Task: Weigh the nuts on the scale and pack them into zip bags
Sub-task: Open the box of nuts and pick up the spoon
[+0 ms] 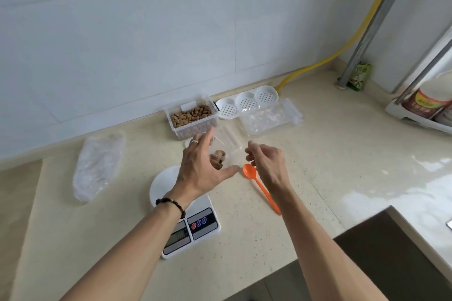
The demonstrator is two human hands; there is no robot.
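On the counter [305, 178], a zip bag [226, 146] lies between both hands.

A clear zip bag [226, 146] holding a few brown nuts [218, 157] hangs above the white scale [193, 222], near the open nut container [191, 118].

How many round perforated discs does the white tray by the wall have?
3: left, middle and right, in a row behind the bag pile; none seems hidden.
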